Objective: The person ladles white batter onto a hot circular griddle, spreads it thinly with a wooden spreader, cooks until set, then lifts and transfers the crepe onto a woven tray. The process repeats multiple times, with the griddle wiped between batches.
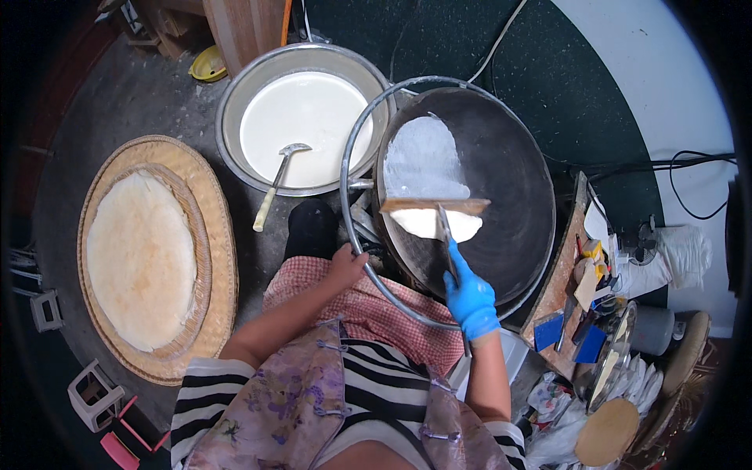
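My right hand (471, 294), in a blue glove, is closed around the handle of a wooden batter spreader (423, 206). The spreader's flat blade rests across a dark round griddle (509, 172). White batter (431, 223) is pooled along the blade's near side, and a thin whitish layer (423, 157) covers the griddle on its far side. My bare left hand (346, 266) is closed on the metal ring (376, 278) that circles the griddle's left and near sides; its fingertips are partly hidden.
Left of the griddle stands a metal basin (227, 129) of white batter with a ladle (270, 196) in it. Further left, thin round flatbreads (141, 258) lie on a woven tray (219, 313). A cluttered wooden board (548, 329) is at right, and small stools (94, 395) stand at lower left.
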`<state>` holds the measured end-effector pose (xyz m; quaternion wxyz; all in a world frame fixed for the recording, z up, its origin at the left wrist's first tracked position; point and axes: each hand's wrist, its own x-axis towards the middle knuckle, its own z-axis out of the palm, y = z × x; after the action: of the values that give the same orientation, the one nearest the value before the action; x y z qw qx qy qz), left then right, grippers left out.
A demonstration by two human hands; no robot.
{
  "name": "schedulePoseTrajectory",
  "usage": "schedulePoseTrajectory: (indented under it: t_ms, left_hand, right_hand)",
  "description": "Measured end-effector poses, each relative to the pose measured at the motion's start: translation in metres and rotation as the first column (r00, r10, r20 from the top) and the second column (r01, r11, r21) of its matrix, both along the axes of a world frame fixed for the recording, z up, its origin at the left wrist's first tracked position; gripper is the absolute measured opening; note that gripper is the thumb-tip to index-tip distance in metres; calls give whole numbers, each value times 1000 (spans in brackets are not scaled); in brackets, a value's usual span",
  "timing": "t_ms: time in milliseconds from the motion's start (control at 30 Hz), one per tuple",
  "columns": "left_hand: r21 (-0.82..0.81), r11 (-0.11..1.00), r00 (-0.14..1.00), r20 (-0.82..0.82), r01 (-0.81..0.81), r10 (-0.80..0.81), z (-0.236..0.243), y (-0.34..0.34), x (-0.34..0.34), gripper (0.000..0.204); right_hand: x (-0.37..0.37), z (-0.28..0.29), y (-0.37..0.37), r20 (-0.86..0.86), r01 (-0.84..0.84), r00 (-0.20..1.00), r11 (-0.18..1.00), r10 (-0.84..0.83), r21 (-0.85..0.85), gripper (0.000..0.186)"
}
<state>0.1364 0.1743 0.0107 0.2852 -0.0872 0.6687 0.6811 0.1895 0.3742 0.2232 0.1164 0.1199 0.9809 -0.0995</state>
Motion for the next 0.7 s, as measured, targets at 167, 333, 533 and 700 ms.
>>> schedulePoseTrajectory:
  t_ms: [167,333,533,700]
  left_hand:
    - [36,999,1000,-7,27,-27,2,-13,-35,16]
    - [18,999,996,71,51,-52,13,-24,-76,23]
    - [43,999,998,59,19,-21,16,-31,-60,31]
    - [180,984,982,186,-9,-25,15,-12,13,30]
  right_hand:
    - [22,21,19,85,116,990,992,-111,-47,61]
    - [-26,-7,-1,-19,-1,1000,997,0,-72,60]
    - [13,4,6,-1,37,999,999,-37,-7,63]
    - [27,21,25,9,112,994,991,-111,-76,62]
